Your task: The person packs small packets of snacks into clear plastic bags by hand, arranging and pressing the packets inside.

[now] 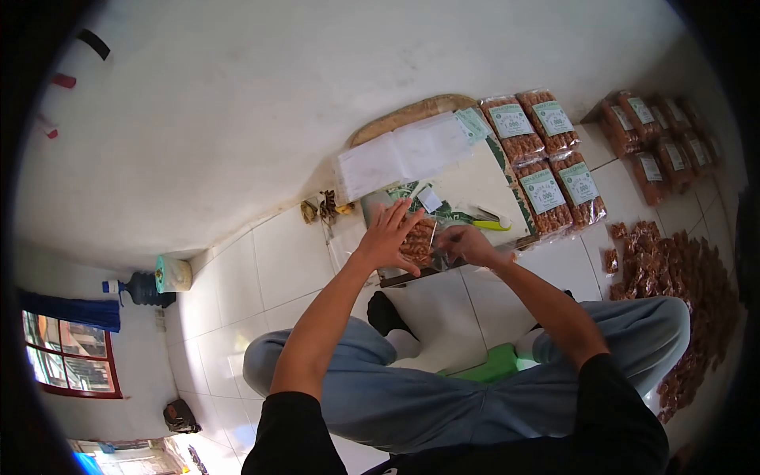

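Note:
A clear plastic bag of small brown snack packets (417,242) lies at the near edge of a low board (483,184). My left hand (385,239) rests over the bag's left side with its fingers spread. At the bag's right end my right hand (470,245) has its fingers curled in, seemingly pinching the loose clear plastic there; the fingertips are partly hidden. Just beyond the hands are a small white slip (429,199) and a yellow-green handled cutting tool (492,225). Flat clear bags (404,154) and green printed labels (473,125) lie along the board's far side.
Labelled filled packs (546,194) stand in two rows right of the board. More packs (673,142) are stacked by the wall. A large heap of small brown packets (673,293) covers the floor at right. Bananas (326,207) lie left of the board.

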`<state>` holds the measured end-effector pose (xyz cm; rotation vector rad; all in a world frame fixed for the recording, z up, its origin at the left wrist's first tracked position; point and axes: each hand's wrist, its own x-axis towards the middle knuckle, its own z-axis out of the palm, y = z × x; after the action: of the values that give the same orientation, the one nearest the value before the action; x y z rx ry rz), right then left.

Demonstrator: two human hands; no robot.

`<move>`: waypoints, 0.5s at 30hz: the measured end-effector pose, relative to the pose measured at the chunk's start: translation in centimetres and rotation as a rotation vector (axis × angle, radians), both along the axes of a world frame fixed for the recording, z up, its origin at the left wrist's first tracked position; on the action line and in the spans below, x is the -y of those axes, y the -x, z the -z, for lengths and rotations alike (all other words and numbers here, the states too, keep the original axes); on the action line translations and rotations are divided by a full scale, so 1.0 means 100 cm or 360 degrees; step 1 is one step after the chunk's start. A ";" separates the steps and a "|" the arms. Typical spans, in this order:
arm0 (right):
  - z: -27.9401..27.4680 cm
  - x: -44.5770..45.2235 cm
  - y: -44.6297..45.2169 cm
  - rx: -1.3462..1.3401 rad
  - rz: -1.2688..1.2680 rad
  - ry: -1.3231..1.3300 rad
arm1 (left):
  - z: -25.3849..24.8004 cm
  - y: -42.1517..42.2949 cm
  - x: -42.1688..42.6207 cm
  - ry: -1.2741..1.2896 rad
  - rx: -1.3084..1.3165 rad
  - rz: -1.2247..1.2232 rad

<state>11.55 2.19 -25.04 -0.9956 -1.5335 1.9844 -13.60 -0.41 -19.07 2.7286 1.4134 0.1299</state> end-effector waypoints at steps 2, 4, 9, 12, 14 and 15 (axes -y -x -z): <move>-0.009 0.004 0.001 0.0072 -0.0083 0.0043 | 0.005 -0.001 0.003 0.0002 -0.0023 -0.0008; -0.020 0.008 0.002 0.0146 -0.0161 0.0078 | 0.005 -0.006 0.004 -0.0003 -0.0046 -0.0013; 0.011 0.016 0.001 0.0093 -0.0339 -0.0524 | 0.008 -0.016 0.009 -0.0070 -0.0139 -0.0096; 0.036 0.017 0.010 -0.0278 -0.0241 -0.0124 | 0.012 -0.016 0.008 -0.0102 -0.0110 -0.0117; 0.023 0.021 0.005 -0.0053 -0.0259 -0.0265 | 0.017 -0.014 0.007 -0.0072 -0.0115 -0.0134; 0.009 0.023 0.004 0.0174 -0.0278 -0.0398 | 0.018 -0.014 0.007 -0.0034 -0.0120 -0.0155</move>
<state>11.17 -0.15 -25.96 -0.9056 -1.9324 1.8152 -12.23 -1.11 -20.87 2.7091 1.5738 0.0482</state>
